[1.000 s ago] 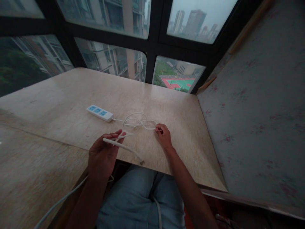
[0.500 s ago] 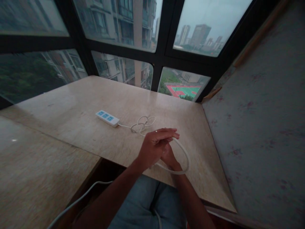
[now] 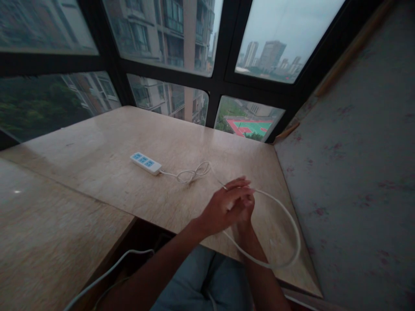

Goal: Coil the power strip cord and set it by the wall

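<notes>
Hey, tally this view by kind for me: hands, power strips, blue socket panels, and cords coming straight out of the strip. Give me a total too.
Hands, left hand and right hand: 2
Power strip: 1
Blue socket panels: 3
White cord leaving the strip: 1
Total: 7

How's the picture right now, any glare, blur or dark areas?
Head view: dim indoors, brighter daylight at the windows; head view: small glare spot on the tabletop, far left; head view: left hand looks slightly blurred, power strip clearer.
</notes>
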Demonstrator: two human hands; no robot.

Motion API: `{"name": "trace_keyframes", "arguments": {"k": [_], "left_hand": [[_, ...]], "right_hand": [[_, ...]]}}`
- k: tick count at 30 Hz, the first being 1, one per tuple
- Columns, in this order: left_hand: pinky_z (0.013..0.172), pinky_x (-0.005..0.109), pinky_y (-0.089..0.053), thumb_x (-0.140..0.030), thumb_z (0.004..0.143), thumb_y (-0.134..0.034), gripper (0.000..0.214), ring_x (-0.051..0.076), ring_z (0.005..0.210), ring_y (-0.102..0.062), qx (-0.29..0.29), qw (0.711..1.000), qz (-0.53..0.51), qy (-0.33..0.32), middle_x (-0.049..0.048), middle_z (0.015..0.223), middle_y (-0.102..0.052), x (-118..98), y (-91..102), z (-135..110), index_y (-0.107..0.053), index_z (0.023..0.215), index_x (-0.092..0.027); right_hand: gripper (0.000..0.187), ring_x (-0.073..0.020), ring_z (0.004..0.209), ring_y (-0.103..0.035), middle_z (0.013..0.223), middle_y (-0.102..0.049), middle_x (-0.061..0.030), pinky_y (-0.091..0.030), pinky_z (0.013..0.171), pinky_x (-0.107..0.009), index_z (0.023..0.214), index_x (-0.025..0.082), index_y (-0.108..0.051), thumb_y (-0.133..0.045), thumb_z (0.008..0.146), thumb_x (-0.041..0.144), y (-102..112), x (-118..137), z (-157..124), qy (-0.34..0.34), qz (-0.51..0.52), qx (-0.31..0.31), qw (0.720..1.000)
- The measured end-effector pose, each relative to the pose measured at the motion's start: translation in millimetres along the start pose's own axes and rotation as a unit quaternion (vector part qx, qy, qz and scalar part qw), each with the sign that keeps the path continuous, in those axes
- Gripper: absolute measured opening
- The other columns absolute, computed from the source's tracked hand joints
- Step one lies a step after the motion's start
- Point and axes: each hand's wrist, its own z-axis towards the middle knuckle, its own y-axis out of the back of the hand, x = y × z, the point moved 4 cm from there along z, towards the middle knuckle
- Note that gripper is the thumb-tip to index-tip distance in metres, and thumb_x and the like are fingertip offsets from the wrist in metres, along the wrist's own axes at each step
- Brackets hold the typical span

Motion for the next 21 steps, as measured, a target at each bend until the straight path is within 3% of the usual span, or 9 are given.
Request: {"name": "trace_keyframes", "arguments": {"k": [3, 5, 8, 11, 14, 17, 21], "left_hand": [[0.105, 0.041, -0.043, -0.023, 0.092, -0.05, 0.029, 0.02, 0.122, -0.054, -0.097, 0.98, 0.169, 0.044, 0.0106, 0.125, -0.062, 33, 47.6, -9, -0.06, 0.119, -0.021], [0.106, 0.044, -0.04, -0.024, 0.091, -0.05, 0.033, 0.023, 0.126, -0.05, -0.101, 0.943, 0.303, 0.094, 0.0124, 0.127, -0.059, 63, 76.4, -19, -0.056, 0.123, -0.019], [0.106, 0.05, -0.036, -0.029, 0.081, -0.064, 0.058, 0.034, 0.13, -0.044, -0.026, 0.871, 0.448, 0.2, 0.0224, 0.131, -0.054, 105, 108.0, -36, -0.046, 0.132, -0.009], [0.096, 0.046, -0.044, -0.036, 0.079, -0.066, 0.07, 0.034, 0.114, -0.058, 0.08, 0.827, 0.483, 0.278, 0.0218, 0.118, -0.063, 132, 124.7, -54, -0.039, 0.137, -0.007], [0.092, 0.043, -0.044, -0.036, 0.081, -0.064, 0.072, 0.031, 0.106, -0.062, 0.116, 0.818, 0.48, 0.296, 0.0181, 0.109, -0.068, 140, 136.9, -66, -0.035, 0.14, -0.008], [0.093, 0.042, -0.043, -0.039, 0.081, -0.064, 0.07, 0.028, 0.102, -0.063, 0.142, 0.829, 0.461, 0.283, 0.0144, 0.102, -0.069, 142, 147.3, -76, -0.038, 0.139, -0.01], [0.092, 0.041, -0.043, -0.036, 0.086, -0.056, 0.046, 0.026, 0.093, -0.065, 0.172, 0.857, 0.419, 0.245, 0.0114, 0.096, -0.071, 144, 157.1, -91, -0.054, 0.126, -0.014]], "right_hand": [[0.035, -0.0079, 0.047, -0.052, 0.052, -0.056, 0.0068, -0.047, 0.05, -0.023, 0.082, 0.02, -0.058, -0.065, 0.076, 0.054, 12, 0, 24, -0.016, 0.171, -0.029, 0.985], [0.033, -0.0066, 0.045, -0.051, 0.05, -0.057, 0.0075, -0.045, 0.049, -0.021, 0.081, 0.019, -0.059, -0.073, 0.072, 0.048, 17, -1, 31, -0.031, 0.251, -0.029, 0.967], [0.028, -0.006, 0.044, -0.051, 0.05, -0.059, 0.0075, -0.044, 0.047, -0.02, 0.079, 0.018, -0.061, -0.074, 0.074, 0.043, 22, -4, 38, -0.043, 0.28, -0.026, 0.959], [0.024, -0.0047, 0.044, -0.051, 0.051, -0.058, 0.0082, -0.043, 0.045, -0.017, 0.077, 0.018, -0.061, -0.074, 0.075, 0.037, 31, -7, 51, -0.057, 0.306, -0.04, 0.949], [0.022, -0.0032, 0.043, -0.049, 0.051, -0.057, 0.009, -0.041, 0.044, -0.014, 0.075, 0.018, -0.06, -0.074, 0.076, 0.035, 41, -5, 75, -0.073, 0.334, -0.041, 0.939], [0.022, -0.0024, 0.042, -0.047, 0.049, -0.056, 0.0095, -0.04, 0.043, -0.013, 0.074, 0.018, -0.059, -0.073, 0.078, 0.035, 52, 4, 105, -0.069, 0.333, -0.034, 0.94], [0.023, -0.0024, 0.038, -0.044, 0.046, -0.052, 0.0103, -0.038, 0.041, -0.013, 0.074, 0.018, -0.057, -0.074, 0.077, 0.034, 62, 17, 140, -0.07, 0.29, -0.03, 0.954]]}}
